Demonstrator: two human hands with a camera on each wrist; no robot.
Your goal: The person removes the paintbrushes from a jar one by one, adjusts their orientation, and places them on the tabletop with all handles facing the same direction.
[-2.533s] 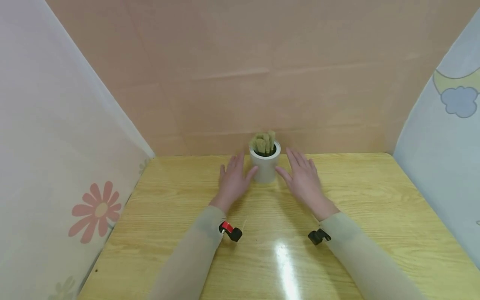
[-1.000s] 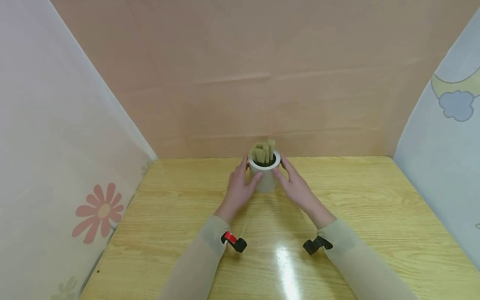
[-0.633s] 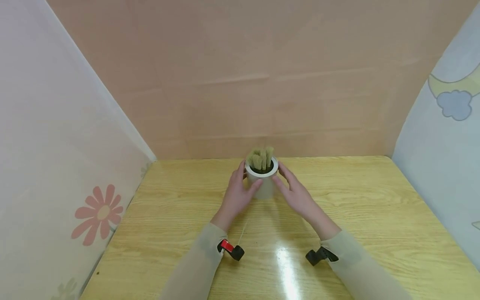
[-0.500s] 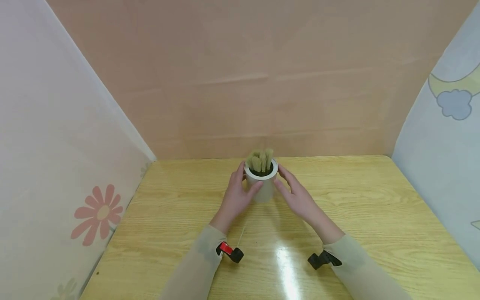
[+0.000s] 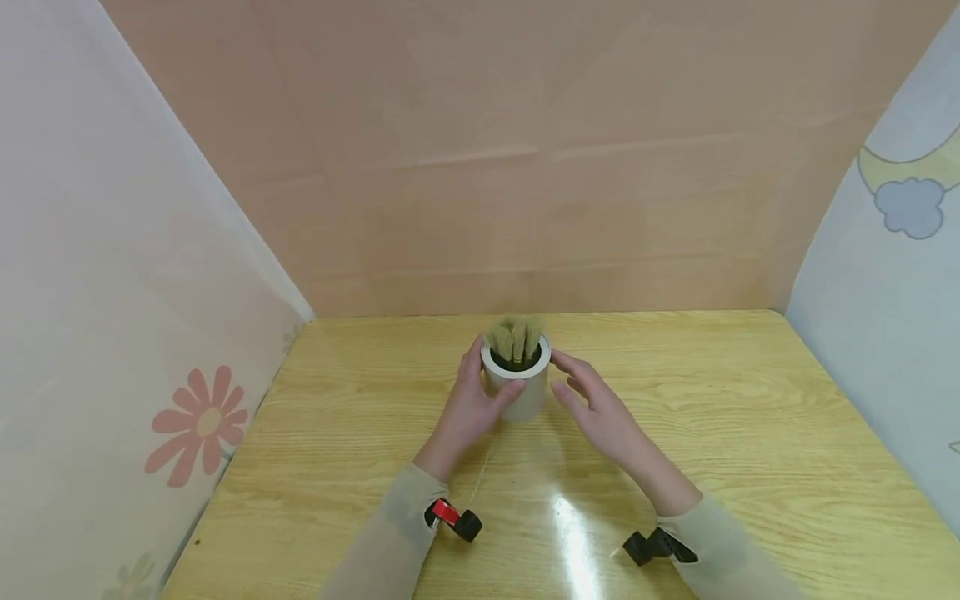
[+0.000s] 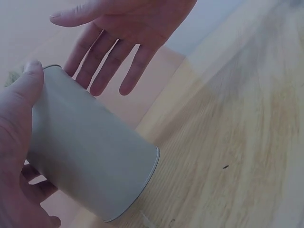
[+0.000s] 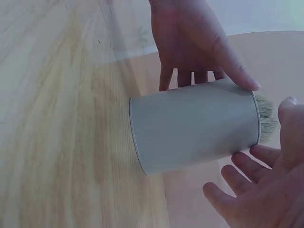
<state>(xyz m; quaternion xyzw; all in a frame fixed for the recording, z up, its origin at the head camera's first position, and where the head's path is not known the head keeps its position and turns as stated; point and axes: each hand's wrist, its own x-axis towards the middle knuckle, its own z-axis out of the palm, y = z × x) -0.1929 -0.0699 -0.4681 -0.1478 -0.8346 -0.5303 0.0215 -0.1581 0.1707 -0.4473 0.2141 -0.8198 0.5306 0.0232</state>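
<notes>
A pale grey-white cylindrical brush holder (image 5: pixel 531 402) stands upright on the wooden table. Several tan-bristled brushes (image 5: pixel 514 337) stick out of its dark opening, bristles up. My left hand (image 5: pixel 468 410) grips it from the left, thumb across the front near the rim, fingers behind. My right hand (image 5: pixel 606 423) is at the right side, its fingertips at the wall near the rim and its thumb standing off. In the right wrist view the right fingers (image 7: pixel 242 173) are spread loosely by the holder (image 7: pixel 194 126). In the left wrist view the holder (image 6: pixel 95 142) hides part of the left fingers.
The light wooden table (image 5: pixel 337 400) ends at a brownish-pink backdrop (image 5: pixel 450 208). A white side sheet with a red flower (image 5: pixel 204 423) stands left, and another with a blue cloud (image 5: pixel 909 207) stands right. Black wrist cameras (image 5: pixel 468 525) sit at both sleeves.
The holder has come away from the back edge toward me and slightly left. Both hands closed in around it and moved with it; the right thumb has since come away from its wall.
</notes>
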